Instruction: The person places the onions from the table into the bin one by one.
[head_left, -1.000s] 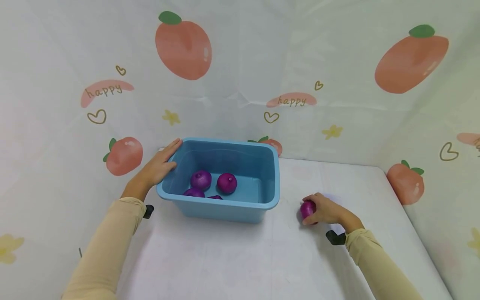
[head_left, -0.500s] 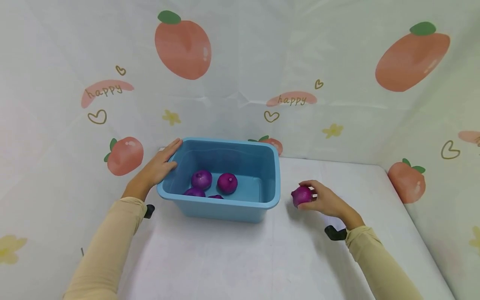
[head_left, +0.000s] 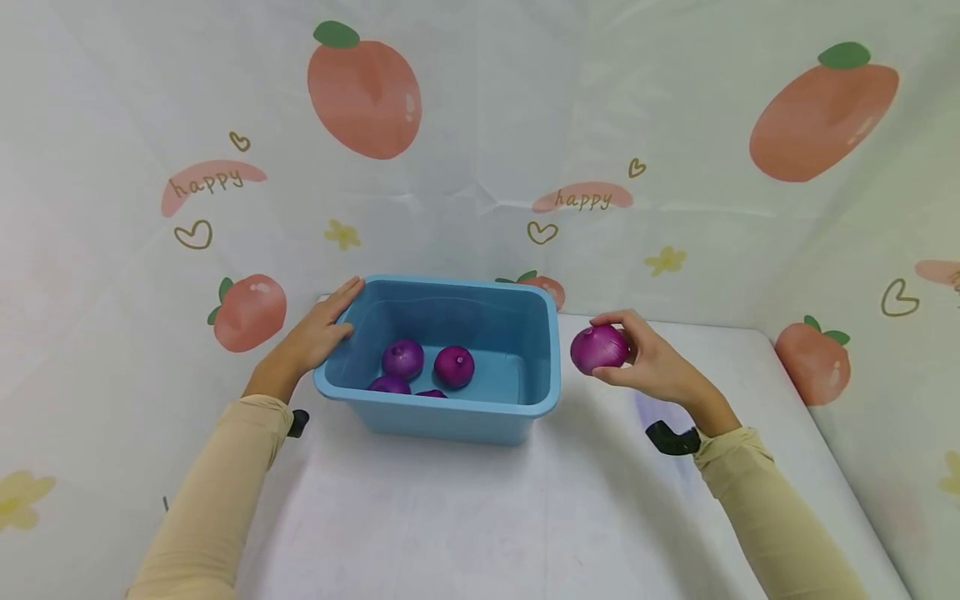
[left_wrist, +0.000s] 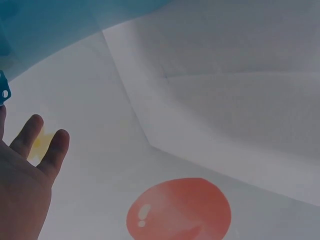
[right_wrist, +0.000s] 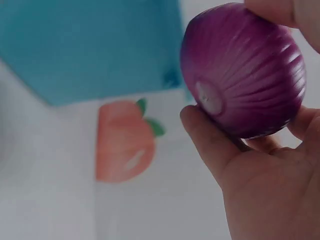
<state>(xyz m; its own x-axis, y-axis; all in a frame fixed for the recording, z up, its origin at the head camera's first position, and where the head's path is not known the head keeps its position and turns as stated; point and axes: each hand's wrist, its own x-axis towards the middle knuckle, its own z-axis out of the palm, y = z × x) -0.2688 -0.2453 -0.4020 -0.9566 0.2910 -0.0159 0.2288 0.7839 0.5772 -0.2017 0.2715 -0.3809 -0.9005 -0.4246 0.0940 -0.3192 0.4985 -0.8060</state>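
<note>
My right hand [head_left: 660, 362] grips a purple onion [head_left: 598, 349] between thumb and fingers, raised above the table just right of the blue bin [head_left: 450, 421]. The right wrist view shows the same onion [right_wrist: 245, 75] close up, its pale root end facing the camera. On the bin's left rim rests my left hand [head_left: 311, 337], fingers extended along the edge. Several purple onions lie inside the bin; one onion [head_left: 402, 359] sits at the left and another onion [head_left: 453, 367] near the middle. The front wall partly hides the others. In the left wrist view, two left fingers [left_wrist: 55, 152] appear straight.
A white-covered table [head_left: 420, 525] carries the bin near its back edge. Behind and at both sides hangs a white sheet [head_left: 480, 125] printed with fruit, hearts and flowers. A black strap piece [head_left: 672, 438] sticks out at the right wrist.
My right hand has lifted the onion off the table, carrying it up and slightly left, closer to the bin's right rim. The left hand and bin stay in place.
</note>
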